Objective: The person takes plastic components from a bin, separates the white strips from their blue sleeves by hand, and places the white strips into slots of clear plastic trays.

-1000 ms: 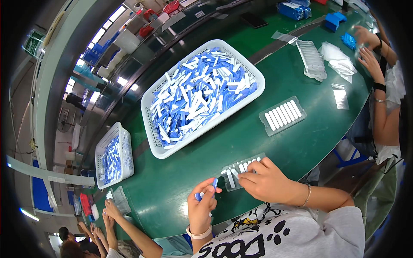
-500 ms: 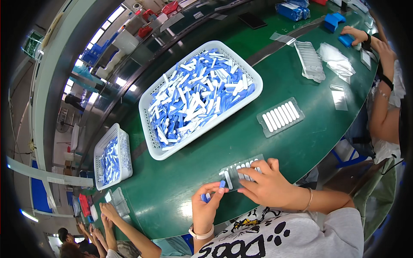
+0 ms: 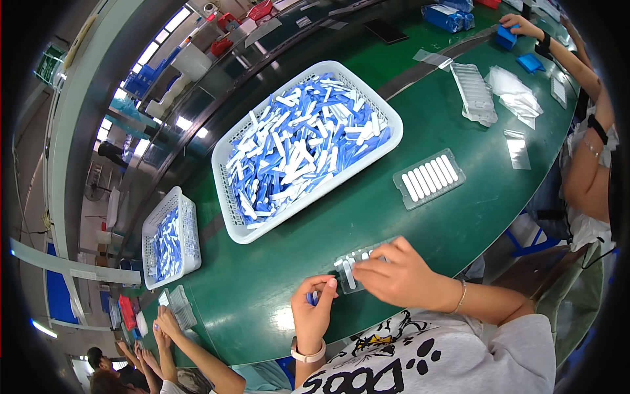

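Observation:
My left hand (image 3: pixel 311 314) is closed around a few small blue-and-white strips (image 3: pixel 310 299), mostly hidden by its fingers, just left of a clear plastic tray (image 3: pixel 355 289). White strips (image 3: pixel 348 272) lie side by side in the tray's slots. Over the tray, my right hand (image 3: pixel 397 274) has its fingertips drawn together, touching the slots near the left end. Whatever they pinch is hidden, and the hand covers the tray's right part. Farther off to the right, a second clear tray (image 3: pixel 399 194) holds a row of several white strips (image 3: pixel 430 178).
A large white basket (image 3: pixel 298 213) heaped with blue and white strips stands beyond my hands; a smaller one (image 3: pixel 192 246) is at left. Stacked clear trays (image 3: pixel 474 98) and plastic bags (image 3: pixel 513 92) lie far right. One co-worker's hand (image 3: pixel 523 26) holds a blue block; others work at lower left.
My right hand has shifted left along the tray, its fingers now closer together. The blue strip tip at my left thumb no longer shows. The co-worker's hand at far right moved to another blue block.

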`<state>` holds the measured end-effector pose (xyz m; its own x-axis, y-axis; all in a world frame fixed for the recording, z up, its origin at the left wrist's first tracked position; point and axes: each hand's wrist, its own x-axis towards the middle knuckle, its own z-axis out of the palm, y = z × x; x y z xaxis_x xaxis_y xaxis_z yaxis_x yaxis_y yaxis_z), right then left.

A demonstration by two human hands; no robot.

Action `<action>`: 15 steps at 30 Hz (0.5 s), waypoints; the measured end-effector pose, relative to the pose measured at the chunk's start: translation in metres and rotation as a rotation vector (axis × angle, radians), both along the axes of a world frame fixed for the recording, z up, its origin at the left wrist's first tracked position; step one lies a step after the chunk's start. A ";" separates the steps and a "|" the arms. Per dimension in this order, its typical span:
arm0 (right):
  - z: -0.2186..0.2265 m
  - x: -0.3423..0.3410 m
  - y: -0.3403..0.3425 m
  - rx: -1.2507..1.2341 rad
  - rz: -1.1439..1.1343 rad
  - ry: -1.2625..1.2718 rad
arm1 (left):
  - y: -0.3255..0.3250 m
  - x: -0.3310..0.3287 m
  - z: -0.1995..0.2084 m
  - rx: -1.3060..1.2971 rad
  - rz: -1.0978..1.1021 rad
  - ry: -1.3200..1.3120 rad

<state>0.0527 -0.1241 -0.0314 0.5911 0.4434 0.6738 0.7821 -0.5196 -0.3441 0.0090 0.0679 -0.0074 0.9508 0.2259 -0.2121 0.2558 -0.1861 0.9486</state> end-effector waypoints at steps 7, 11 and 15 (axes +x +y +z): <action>0.002 -0.017 0.005 -0.153 -0.010 0.085 | -0.011 0.008 -0.006 0.328 -0.168 -0.010; 0.003 -0.012 -0.006 -0.173 -0.076 0.132 | -0.015 0.014 -0.003 0.472 -0.203 -0.009; 0.001 -0.012 -0.011 -0.228 -0.074 0.185 | -0.013 0.014 -0.004 0.492 -0.243 0.000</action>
